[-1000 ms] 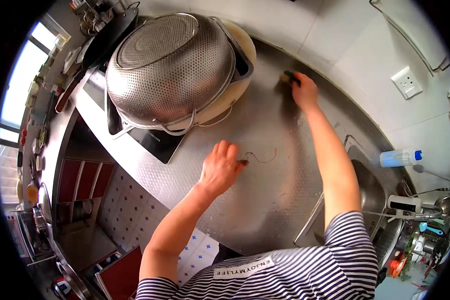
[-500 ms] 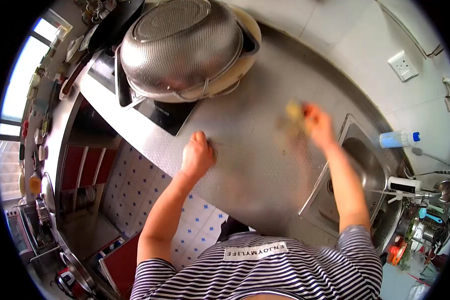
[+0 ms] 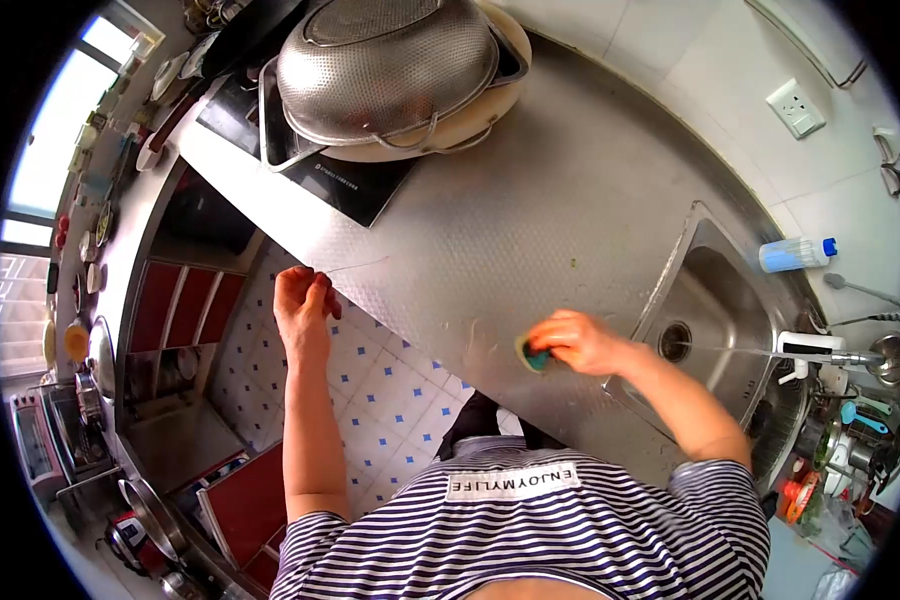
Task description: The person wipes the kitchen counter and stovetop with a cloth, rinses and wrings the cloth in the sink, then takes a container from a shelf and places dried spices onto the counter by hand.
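My right hand (image 3: 575, 342) is closed around a green and yellow sponge (image 3: 533, 354), low over the front part of the steel countertop (image 3: 530, 220). I cannot make out whether the sponge presses on the surface. At the left, past the counter's front edge and above the tiled floor, my left hand (image 3: 305, 305) is closed in a pinch. A thin dark strand (image 3: 360, 264) runs from its fingertips out over the counter; its kind is too fine to tell. A small green bit (image 3: 573, 262) lies on the steel.
A perforated metal colander (image 3: 390, 75) sits upside down over stacked vessels on a black cooktop (image 3: 355, 185). At the right is a steel sink (image 3: 715, 260) with a faucet (image 3: 810, 345) and a thin stream of water. A clear bottle (image 3: 795, 254) stands behind it.
My right hand has swept the sponge toward me and slightly left. My left hand has moved left, off the counter's edge, with the strand trailing from it. The view has shifted slightly.
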The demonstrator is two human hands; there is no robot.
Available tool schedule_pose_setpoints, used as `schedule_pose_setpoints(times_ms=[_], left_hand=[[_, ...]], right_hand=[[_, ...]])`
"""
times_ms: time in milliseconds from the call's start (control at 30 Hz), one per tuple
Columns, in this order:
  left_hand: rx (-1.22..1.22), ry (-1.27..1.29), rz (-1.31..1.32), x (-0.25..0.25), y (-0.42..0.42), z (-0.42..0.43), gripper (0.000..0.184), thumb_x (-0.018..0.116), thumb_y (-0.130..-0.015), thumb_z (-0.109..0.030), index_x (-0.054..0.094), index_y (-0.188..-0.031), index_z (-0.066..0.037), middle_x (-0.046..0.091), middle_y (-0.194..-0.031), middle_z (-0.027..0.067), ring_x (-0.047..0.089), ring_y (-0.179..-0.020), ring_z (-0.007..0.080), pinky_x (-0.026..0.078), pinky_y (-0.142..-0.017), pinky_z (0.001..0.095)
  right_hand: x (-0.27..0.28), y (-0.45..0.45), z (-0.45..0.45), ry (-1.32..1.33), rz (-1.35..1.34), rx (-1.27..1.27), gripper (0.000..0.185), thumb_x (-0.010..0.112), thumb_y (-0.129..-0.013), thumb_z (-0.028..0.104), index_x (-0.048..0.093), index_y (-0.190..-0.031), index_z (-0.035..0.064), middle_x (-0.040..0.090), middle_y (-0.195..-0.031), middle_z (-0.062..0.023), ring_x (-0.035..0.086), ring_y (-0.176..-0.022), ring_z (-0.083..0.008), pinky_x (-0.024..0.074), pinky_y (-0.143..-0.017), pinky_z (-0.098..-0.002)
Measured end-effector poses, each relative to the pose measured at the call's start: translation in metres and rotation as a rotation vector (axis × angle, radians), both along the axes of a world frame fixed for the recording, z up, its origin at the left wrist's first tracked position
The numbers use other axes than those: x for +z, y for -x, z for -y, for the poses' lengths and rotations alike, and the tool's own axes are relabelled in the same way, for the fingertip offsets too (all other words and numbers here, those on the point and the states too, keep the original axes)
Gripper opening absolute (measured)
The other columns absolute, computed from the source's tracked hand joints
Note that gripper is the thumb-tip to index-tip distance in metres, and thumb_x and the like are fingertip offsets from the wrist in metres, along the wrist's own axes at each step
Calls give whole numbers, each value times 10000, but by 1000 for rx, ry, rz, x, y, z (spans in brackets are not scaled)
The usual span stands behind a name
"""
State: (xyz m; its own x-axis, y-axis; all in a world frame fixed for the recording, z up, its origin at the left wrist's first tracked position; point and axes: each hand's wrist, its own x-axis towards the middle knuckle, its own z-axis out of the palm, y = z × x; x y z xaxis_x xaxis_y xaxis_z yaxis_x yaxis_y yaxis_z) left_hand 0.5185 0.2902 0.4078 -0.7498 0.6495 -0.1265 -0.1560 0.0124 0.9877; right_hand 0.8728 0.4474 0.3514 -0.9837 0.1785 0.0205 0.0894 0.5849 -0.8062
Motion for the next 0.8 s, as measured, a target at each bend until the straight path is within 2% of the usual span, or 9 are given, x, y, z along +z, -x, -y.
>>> schedule_pose_setpoints(times_ms=[133,167,267,433,500,567,667,733,800], left_hand=[[-26,23,32,13,-9,11,86,497,-877,22,462,-940,-24,544,-777,74,496,-579,124,424,-467,257],[-7,4,33,17,-13,9,79,501,-876,19,467,-931,-25,540,-772,70,495,-578,121,418,-466,255],[-2,-45,24,19,-21,4,76,540,-880,-29,505,-944,-51,531,-748,37,460,-550,100,395,-479,244],[-102,-23,20,10,-27,18,71,533,-876,-24,489,-910,-69,522,-736,34,475,-551,101,384,-434,243],[-103,28,91,5,-35,20,76,484,-874,14,460,-909,-48,505,-738,43,456,-545,93,393,-447,236],[-121,60,111,0,-39,15,74,488,-874,12,460,-907,-48,504,-736,42,460,-546,92,391,-446,232],[-123,67,99,2,-55,3,68,498,-874,4,462,-902,-46,504,-736,40,464,-547,90,389,-444,224],[-164,71,90,10,-65,-11,66,506,-872,0,463,-900,-43,507,-734,41,465,-550,88,391,-447,224],[-191,52,87,11,-73,-23,66,507,-868,4,467,-895,-42,510,-737,42,465,-551,89,395,-453,226]], right_hand=[[24,54,-42,244,22,-270,318,515,-735,-90,628,-1007,29,632,-1011,-99,597,-939,-234,471,-831,-313],[23,95,-51,15,-49,-168,264,549,-739,-39,623,-986,18,624,-971,-128,606,-872,-262,485,-776,-323],[-23,170,-11,-89,-475,-47,72,564,-753,49,594,-706,95,609,-733,-108,578,-690,-298,468,-623,-398],[-3,4,15,-103,-98,90,202,601,-728,-1,647,-900,94,628,-978,-66,569,-902,-245,472,-801,-341],[2,-39,-33,23,-34,-11,246,573,-759,-36,643,-968,74,634,-1014,-78,579,-965,-210,464,-848,-332],[30,-31,-112,399,9,-508,279,548,-786,-49,629,-1037,43,641,-1050,-82,593,-973,-177,464,-843,-321],[-5,-13,-232,-273,188,-1078,293,518,-854,118,621,-1128,110,647,-1051,-117,626,-920,-250,477,-819,-352],[-39,6,-232,-265,95,-1194,277,543,-843,140,628,-1104,100,642,-1059,-110,610,-951,-270,466,-840,-386],[-24,20,-160,28,64,-854,189,576,-810,117,631,-980,58,613,-1081,-106,580,-978,-274,462,-831,-372]])
